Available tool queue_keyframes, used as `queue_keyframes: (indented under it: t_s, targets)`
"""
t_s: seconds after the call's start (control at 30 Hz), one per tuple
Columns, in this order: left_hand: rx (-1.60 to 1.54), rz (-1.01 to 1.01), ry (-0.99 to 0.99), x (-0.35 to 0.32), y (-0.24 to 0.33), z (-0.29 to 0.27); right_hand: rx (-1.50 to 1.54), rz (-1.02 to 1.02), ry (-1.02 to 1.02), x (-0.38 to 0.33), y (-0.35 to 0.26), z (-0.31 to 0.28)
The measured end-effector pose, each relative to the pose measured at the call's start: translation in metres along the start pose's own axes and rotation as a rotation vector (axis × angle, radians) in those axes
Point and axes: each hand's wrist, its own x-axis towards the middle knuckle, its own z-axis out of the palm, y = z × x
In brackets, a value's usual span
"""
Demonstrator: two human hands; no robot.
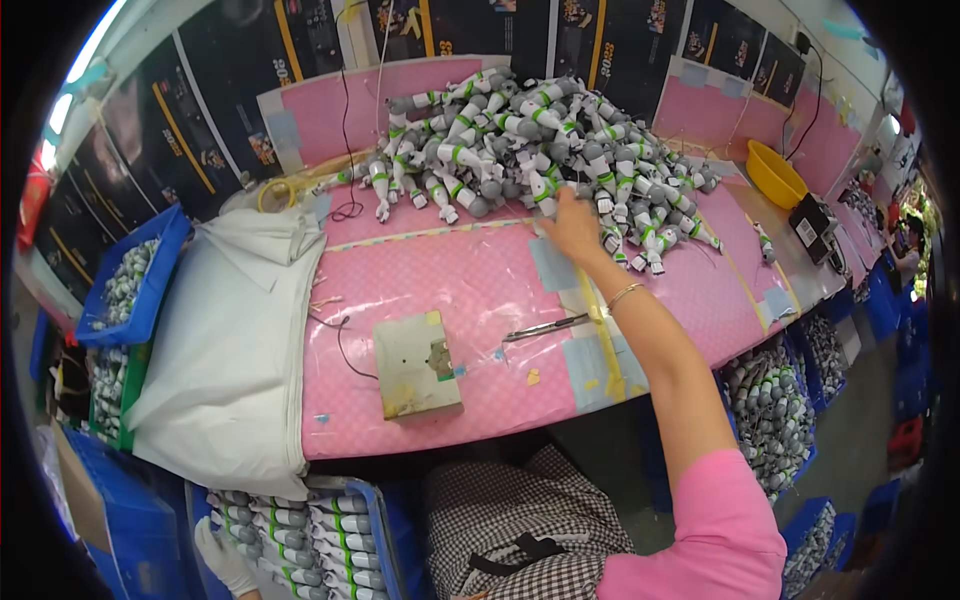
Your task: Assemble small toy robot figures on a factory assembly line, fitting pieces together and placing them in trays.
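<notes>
A large heap of white and grey toy figures with green bands point(600, 130) lies across the far side of the pink-covered table point(420, 280). My right hand point(574, 222), bare with a bangle at the wrist, reaches to the heap's near edge. Its fingers close on the end of one toy figure point(541, 188); the grip is partly hidden. At the lower left, my left hand point(225, 558) wears a white glove. It lies with fingers stretched along the side of a blue crate point(378, 530), where similar figures point(290, 540) lie in neat rows.
A grey metal box point(417, 367) with a cable and a pair of tweezers point(547, 329) lie on the table. White sheeting point(220, 340) covers its left end. A yellow basin point(775, 175) stands far right. Blue bins of figures point(768, 410) flank the table.
</notes>
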Motion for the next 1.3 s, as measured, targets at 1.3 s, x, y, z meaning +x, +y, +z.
queue_keyframes:
  t_s: [1.3]
  targets:
    - [-1.166, -0.335, -1.081, 0.014, 0.483, 0.024, 0.601, -0.220, -0.089, -0.135, -0.022, -0.104]
